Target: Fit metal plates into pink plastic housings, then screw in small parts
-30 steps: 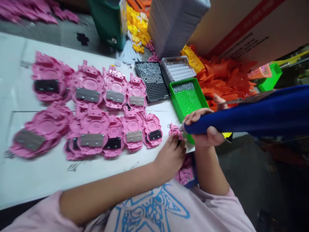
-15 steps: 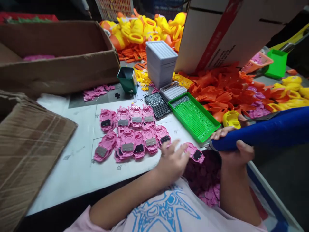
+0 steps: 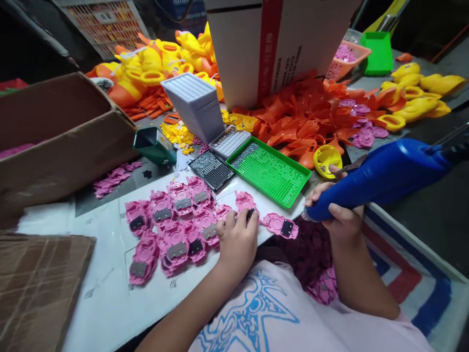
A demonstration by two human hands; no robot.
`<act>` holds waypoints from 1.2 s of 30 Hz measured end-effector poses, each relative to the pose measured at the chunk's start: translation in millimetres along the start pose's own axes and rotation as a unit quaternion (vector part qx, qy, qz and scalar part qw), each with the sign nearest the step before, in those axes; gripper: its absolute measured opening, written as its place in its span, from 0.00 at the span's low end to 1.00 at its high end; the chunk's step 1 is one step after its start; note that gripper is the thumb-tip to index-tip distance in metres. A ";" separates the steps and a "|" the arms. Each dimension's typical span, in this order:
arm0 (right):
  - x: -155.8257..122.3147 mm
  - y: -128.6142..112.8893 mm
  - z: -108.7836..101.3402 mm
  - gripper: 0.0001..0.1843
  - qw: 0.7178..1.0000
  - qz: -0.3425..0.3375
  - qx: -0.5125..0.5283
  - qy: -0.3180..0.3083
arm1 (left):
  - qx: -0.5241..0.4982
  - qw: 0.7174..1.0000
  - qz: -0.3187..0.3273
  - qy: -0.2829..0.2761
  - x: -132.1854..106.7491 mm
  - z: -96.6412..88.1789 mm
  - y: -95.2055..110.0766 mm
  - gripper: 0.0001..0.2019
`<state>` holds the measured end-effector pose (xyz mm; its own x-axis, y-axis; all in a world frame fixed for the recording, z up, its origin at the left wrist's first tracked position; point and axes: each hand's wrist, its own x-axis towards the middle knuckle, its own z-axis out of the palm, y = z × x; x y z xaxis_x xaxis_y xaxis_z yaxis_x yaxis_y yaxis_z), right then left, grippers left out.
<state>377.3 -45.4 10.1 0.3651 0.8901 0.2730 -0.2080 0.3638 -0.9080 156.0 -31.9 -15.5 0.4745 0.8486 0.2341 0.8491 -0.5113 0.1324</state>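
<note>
My left hand (image 3: 238, 242) reaches over the right end of a cluster of pink plastic casings (image 3: 178, 239). Its fingers are curled over a pink casing with a black plate (image 3: 245, 201), partly hidden beneath them. A separate pink casing (image 3: 274, 224), also with a black plate, lies at the table's front edge, between my two hands. In my right hand (image 3: 344, 220) is a blue electric screwdriver (image 3: 373, 181), held sideways with its tip pointing left, close to that casing. Many casings in the cluster carry grey or black plates.
Behind the casings sit a green tray of small screws (image 3: 271, 171), a black perforated tray (image 3: 211, 169) and stacked white trays (image 3: 194, 105). Orange parts (image 3: 293, 117) pile up at the back right. Cardboard boxes (image 3: 66, 127) flank the left; more pink casings (image 3: 322, 281) lie below the table edge.
My left hand has moved left from the separate casing to the right end of the cluster. The view has turned to the right. My right hand still holds the screwdriver.
</note>
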 end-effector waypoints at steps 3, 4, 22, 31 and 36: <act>7.1 -2.5 1.1 0.10 1.000 -0.004 0.000 -0.009 | 0.017 1.000 0.012 -0.008 14.2 7.0 6.0 0.17; 10.5 -3.5 1.7 0.10 1.000 -0.007 0.002 -0.013 | 0.019 1.000 0.011 -0.014 18.4 9.0 6.8 0.17; 154.2 71.0 40.1 0.15 0.993 -0.054 -0.002 0.101 | -0.148 0.980 0.100 -0.083 8.1 36.5 -1.2 0.18; 158.3 82.6 43.1 0.18 0.994 -0.051 -0.028 0.095 | -0.148 0.978 0.101 -0.104 8.6 35.7 -3.9 0.19; 159.0 82.6 41.6 0.20 0.995 -0.047 -0.032 0.079 | -0.138 0.980 0.103 -0.098 8.9 33.8 -2.1 0.19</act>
<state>380.5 137.7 -8.3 0.5191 0.7968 0.3092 -0.1105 0.4213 -0.9002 166.3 -18.7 -46.2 0.6874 0.7198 0.0971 0.6485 -0.6684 0.3642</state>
